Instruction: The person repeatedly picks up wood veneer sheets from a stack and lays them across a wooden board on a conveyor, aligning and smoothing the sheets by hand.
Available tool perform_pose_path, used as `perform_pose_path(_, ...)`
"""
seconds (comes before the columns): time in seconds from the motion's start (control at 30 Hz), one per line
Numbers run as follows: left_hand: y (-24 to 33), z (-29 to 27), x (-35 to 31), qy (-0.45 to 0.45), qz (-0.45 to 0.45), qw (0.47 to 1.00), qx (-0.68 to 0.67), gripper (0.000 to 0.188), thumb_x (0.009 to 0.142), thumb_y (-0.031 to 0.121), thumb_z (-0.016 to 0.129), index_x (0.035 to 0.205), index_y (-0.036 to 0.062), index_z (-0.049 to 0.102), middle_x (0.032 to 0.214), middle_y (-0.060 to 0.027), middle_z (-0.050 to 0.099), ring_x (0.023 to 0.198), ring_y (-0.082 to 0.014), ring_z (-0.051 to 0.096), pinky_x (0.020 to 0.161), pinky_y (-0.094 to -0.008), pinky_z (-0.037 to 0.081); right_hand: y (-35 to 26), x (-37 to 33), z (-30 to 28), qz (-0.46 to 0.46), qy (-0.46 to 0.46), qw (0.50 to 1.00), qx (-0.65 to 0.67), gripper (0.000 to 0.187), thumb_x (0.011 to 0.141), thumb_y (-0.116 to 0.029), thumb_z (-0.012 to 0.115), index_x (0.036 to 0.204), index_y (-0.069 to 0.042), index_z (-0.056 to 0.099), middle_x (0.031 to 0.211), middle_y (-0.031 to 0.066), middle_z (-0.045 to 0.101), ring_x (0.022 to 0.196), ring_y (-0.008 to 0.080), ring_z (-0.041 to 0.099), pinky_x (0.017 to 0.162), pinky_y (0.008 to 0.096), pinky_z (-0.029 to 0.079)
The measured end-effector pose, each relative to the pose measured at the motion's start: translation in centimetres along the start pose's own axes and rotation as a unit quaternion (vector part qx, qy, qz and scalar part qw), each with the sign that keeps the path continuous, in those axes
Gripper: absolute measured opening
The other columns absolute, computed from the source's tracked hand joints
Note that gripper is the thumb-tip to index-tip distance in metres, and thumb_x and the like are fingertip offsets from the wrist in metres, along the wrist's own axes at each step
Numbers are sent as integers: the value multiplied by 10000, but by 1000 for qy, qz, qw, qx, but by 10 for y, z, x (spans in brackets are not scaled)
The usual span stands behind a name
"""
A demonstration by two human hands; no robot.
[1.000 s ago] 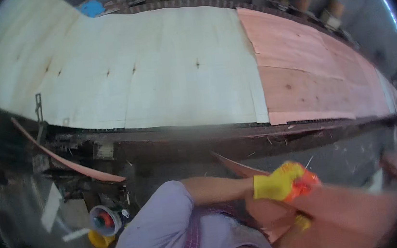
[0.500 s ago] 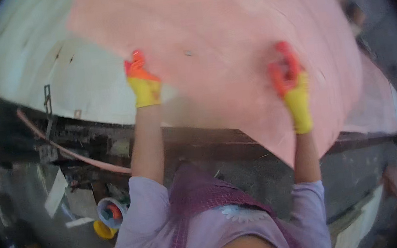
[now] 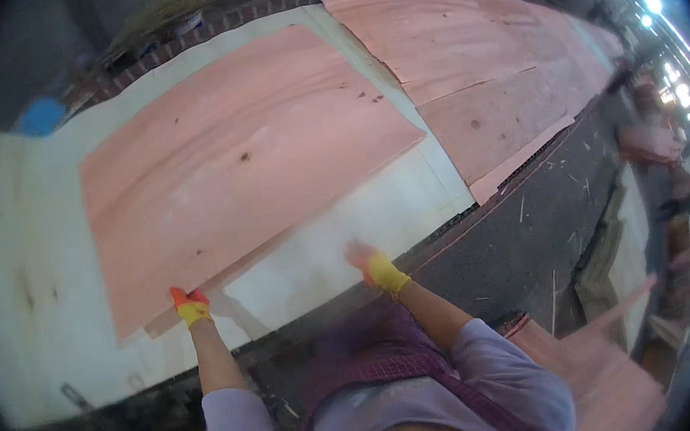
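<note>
A pinkish wood veneer sheet (image 3: 232, 177) with dark knots lies on a paler, whitish sheet (image 3: 329, 225). My left hand (image 3: 191, 305), in a yellow glove with orange-red fingers, is closed at the veneer's near edge, towards its left corner. A narrow strip of veneer shows under that edge, and a shadow falls beside the hand. My right hand (image 3: 376, 266), gloved alike, is apart from the veneer, over the front part of the pale sheet. Motion smears its fingers, and nothing shows in them.
More pink veneer pieces (image 3: 488, 57) cover the right part of the long layered surface, overlapping along cracked edges. Bricks (image 3: 240, 16) line its far side. A blue round object (image 3: 42, 117) sits far left. Pink sheets (image 3: 589, 375) lie low at the right, near pale stacked boards (image 3: 626, 245).
The veneer sheet, earlier held up near me between both hands, now lies flat on the pale sheet. My right hand has come off it, and the view has turned.
</note>
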State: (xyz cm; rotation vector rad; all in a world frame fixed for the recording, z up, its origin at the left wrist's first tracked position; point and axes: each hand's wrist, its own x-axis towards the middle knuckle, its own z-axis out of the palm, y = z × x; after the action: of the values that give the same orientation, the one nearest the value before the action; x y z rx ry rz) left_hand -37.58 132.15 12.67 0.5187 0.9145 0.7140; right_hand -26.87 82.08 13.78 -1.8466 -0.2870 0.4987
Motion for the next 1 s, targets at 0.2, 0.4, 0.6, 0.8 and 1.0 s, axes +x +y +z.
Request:
perform_pose_path(0.2,-1,23,-24,72,-125,989,28,403,767,487,681,1011,180,588,785,42,591,551,-52,507,364,-186,323,-51,76,-29,232,121,935,237,651,796,-458,648,1222,-1,468,759,45,583,425,97,427,415,265,383)
perform_pose_path(0.4,0,30,-19,40,-144,969,198,333,760,444,700,937,176,611,646,69,532,444,-18,421,346,-167,288,-8,188,-47,230,273,845,399,531,794,-438,655,1053,11,541,617,41,555,399,116,434,410,275,392)
perform_pose_path(0.6,-16,-40,-6,83,-145,982,86,262,779,292,695,999,170,623,894,19,645,645,-104,574,465,-214,465,-102,196,-33,131,261,924,244,299,952,-263,420,1039,-40,599,732,21,586,552,107,519,461,262,410)
perform_pose_path(0.8,-27,2,-58,-80,-106,991,-10,412,822,270,631,1188,104,540,1145,-56,591,1024,-258,573,803,-375,519,-201,149,-70,73,205,847,486,274,900,-299,536,1020,-61,602,735,19,582,561,105,526,458,257,414)
perform_pose_path(1.0,-64,118,0,-74,-136,985,73,309,807,285,668,1067,145,576,1044,-11,622,875,-167,607,600,-294,511,-116,228,-147,55,281,866,410,212,789,-216,681,767,-67,532,552,23,537,437,112,471,387,269,351)
